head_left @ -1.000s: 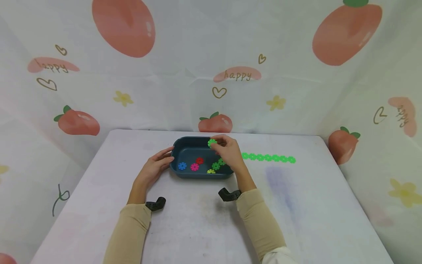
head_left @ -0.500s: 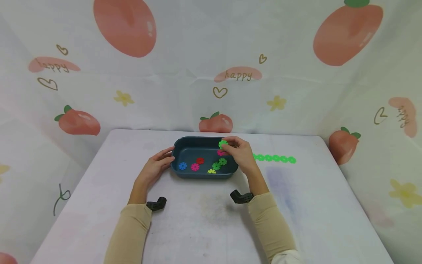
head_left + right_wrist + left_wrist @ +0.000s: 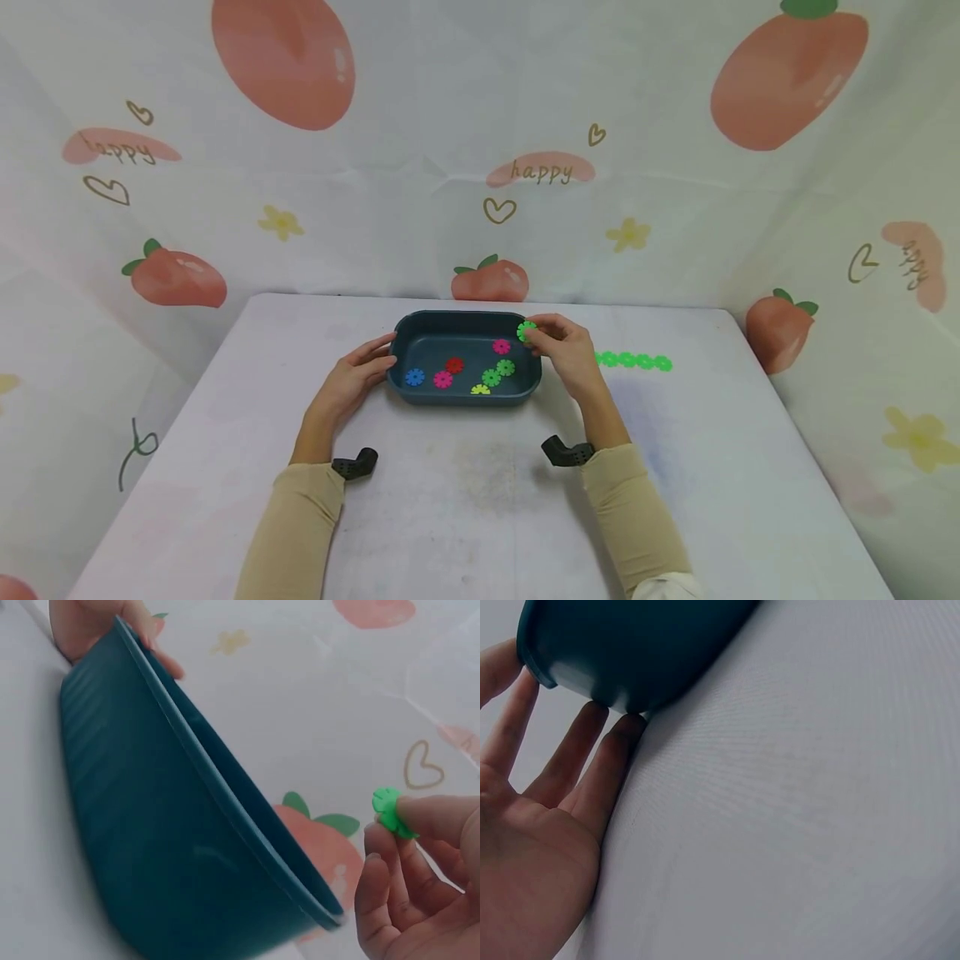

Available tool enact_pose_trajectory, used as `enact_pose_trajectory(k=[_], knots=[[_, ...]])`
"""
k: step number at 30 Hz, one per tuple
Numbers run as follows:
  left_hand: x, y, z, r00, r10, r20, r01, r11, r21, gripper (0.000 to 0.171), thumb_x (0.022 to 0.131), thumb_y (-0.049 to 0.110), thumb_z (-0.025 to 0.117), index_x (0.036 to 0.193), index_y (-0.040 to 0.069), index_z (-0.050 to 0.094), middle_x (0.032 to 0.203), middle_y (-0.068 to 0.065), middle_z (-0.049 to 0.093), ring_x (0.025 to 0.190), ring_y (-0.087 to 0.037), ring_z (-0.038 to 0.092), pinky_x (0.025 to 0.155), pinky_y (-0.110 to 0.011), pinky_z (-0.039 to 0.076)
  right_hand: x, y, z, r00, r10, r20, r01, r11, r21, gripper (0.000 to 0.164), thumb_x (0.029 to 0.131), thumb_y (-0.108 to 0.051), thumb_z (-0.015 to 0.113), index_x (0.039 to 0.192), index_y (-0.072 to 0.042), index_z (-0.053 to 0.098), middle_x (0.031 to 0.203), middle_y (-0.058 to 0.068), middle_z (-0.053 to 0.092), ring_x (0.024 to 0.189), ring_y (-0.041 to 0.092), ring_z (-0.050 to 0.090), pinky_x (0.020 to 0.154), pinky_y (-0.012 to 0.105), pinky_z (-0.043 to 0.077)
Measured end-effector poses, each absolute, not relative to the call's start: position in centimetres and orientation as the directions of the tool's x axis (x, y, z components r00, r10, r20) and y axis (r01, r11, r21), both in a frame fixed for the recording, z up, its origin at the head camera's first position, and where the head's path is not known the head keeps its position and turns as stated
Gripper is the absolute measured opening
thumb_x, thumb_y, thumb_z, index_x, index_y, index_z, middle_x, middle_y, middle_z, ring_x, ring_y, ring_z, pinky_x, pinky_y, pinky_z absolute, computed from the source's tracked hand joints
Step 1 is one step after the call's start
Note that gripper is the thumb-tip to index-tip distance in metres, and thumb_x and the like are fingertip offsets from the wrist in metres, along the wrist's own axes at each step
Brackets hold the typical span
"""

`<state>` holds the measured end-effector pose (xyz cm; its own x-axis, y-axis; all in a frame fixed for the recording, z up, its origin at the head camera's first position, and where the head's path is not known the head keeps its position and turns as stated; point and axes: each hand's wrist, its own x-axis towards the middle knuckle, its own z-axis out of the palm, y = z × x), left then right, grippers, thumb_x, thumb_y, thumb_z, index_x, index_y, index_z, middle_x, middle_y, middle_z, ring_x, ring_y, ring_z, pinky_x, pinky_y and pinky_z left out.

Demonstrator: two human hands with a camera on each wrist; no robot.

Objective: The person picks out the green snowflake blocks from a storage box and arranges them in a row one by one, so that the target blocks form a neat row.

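In the head view, a dark teal basin (image 3: 465,400) stands on the table with several coloured snowflake discs inside. My left hand (image 3: 348,383) is at its left end; in the left wrist view, extended fingers (image 3: 570,750) touch the basin's outer wall and rim. My right hand (image 3: 567,350) pinches one bright green snowflake disc (image 3: 527,332) between thumb and fingertips, over the basin's back right corner. The right wrist view has this disc (image 3: 390,812) held apart from the rim.
Right of the basin, a straight row of bright green snowflake discs (image 3: 633,361) lies on the white table (image 3: 450,517), its left end hidden by my right hand. A fruit-print cloth (image 3: 420,242) hangs behind the table.
My right hand has moved to the right across the basin with the green snowflake disc, uncovering a pink disc inside and covering more of the row. My left hand has stayed in place.
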<state>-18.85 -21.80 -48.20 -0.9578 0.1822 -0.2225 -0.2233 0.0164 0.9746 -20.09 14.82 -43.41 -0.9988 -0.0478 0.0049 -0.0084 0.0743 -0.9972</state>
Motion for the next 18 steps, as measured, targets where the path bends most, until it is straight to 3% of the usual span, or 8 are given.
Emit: enact_pose_trajectory(k=[18], knots=[[-18.9,-21.8,-48.2,-0.957,0.176,-0.230,-0.232,0.010,0.973,0.060,0.101,0.023,0.065,0.156,0.016,0.043,0.160,-0.014,0.038,0.123,-0.004,0.056,0.097,-0.010,0.051,-20.1,19.6,-44.6,-0.998,0.053,-0.038,0.045,0.138,-0.989,0.037,0.096,-0.022,0.073,0.125,0.000,0.067,0.091,-0.011,0.068,0.082,0.003,0.070,0.076,0.018,0.059]])
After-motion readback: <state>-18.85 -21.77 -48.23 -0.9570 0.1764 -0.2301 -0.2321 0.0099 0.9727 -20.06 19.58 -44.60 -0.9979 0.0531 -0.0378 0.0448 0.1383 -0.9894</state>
